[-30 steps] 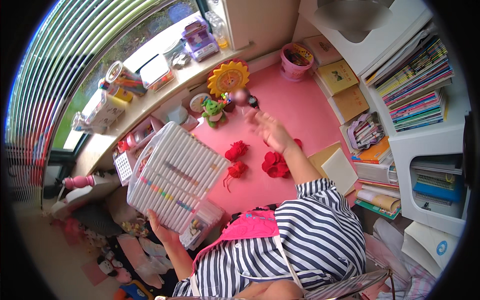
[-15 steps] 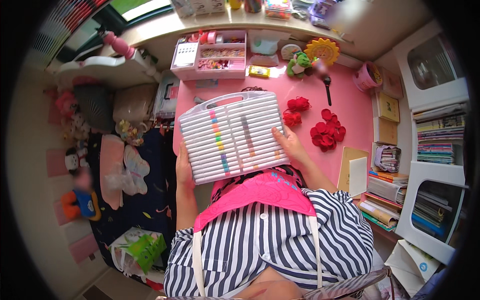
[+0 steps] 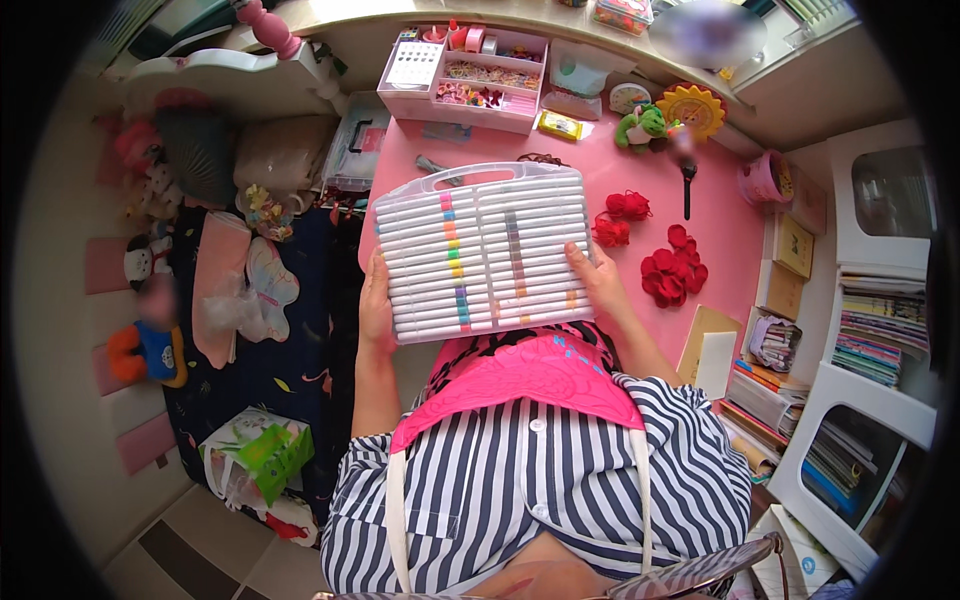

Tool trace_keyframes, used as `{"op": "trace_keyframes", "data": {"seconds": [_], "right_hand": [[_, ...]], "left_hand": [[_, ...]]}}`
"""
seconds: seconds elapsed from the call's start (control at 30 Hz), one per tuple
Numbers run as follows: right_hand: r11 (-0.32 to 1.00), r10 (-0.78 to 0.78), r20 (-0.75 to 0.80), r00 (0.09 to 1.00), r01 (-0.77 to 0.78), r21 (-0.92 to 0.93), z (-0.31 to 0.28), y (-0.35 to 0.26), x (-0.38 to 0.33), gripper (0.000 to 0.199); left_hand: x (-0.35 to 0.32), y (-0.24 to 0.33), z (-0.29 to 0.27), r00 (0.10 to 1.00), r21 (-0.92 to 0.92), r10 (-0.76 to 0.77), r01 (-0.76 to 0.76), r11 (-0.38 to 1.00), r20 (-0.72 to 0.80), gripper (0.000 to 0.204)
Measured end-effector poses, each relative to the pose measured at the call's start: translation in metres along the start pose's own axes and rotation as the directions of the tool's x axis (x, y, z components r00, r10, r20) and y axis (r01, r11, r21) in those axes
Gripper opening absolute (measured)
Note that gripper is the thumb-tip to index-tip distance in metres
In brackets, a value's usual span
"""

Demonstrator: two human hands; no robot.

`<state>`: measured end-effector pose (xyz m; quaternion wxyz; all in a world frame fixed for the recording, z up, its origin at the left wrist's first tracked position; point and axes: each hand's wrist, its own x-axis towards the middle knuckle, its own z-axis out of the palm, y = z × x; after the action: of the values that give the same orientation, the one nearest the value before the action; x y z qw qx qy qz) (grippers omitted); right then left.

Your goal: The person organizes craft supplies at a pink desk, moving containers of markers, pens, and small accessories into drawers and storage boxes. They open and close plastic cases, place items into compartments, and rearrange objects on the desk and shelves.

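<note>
A clear plastic case of marker pens (image 3: pixel 440 290) is held in front of my body, its handle pointing away from me. White markers lie in two columns inside, with coloured bands down the middle of each. My left hand (image 3: pixel 376 305) grips the left edge, its fingers mostly hidden behind the case. At the right edge, my right hand (image 3: pixel 600 285) holds on with the thumb over the front. Beyond the case lies the pink desk (image 3: pixel 560 155), and to its right are red yarn bundles (image 3: pixel 628 207) and a cluster of red petal-like pieces (image 3: pixel 673 270).
A pink compartment organizer (image 3: pixel 462 112) stands at the back of the desk. Near it are a yellow packet (image 3: pixel 560 125), a green plush toy (image 3: pixel 640 128) and a black-strapped watch (image 3: pixel 688 190). Books and white cabinets (image 3: pixel 885 215) line the right; a dark-covered bed (image 3: pixel 300 360) is left.
The case has turned slightly and now sits more level, with both hands still on its sides. The whole view has shifted, so the desk items appear farther right.
</note>
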<state>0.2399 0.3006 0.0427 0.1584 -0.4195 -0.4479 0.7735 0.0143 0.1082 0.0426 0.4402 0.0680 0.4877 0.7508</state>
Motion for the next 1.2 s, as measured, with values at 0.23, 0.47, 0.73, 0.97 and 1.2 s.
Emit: {"op": "trace_keyframes", "data": {"seconds": [0.23,0.47,0.73,0.97,1.2], "right_hand": [[0.992,0.071,0.067,0.995,-0.077,0.096,0.0,-0.009,0.037,0.039],[0.985,-0.125,0.17,0.978,0.143,-0.099,0.02,-0.002,0.036,0.04],[0.8,-0.574,0.587,0.571,0.545,0.252,0.092,-0.081,-0.086,0.009],[0.621,-0.576,0.814,-0.081,0.604,0.5,0.195,-0.116,-0.171,0.025],[0.59,-0.632,0.775,0.029,0.666,0.456,0.205,-0.105,-0.195,0.027]], "left_hand": [[0.01,0.008,0.01,0.996,0.097,0.017,-0.008,0.995,-0.093,0.048],[0.002,0.025,-0.024,0.991,0.067,0.108,-0.104,0.992,-0.073,0.043],[-0.06,0.115,-0.211,0.9,0.087,0.328,-0.316,0.945,-0.286,0.046],[-0.038,0.103,-0.291,0.916,0.104,0.285,-0.266,0.958,-0.284,0.05],[-0.003,0.051,-0.279,0.952,0.286,0.176,-0.101,0.953,-0.25,0.049]]}}
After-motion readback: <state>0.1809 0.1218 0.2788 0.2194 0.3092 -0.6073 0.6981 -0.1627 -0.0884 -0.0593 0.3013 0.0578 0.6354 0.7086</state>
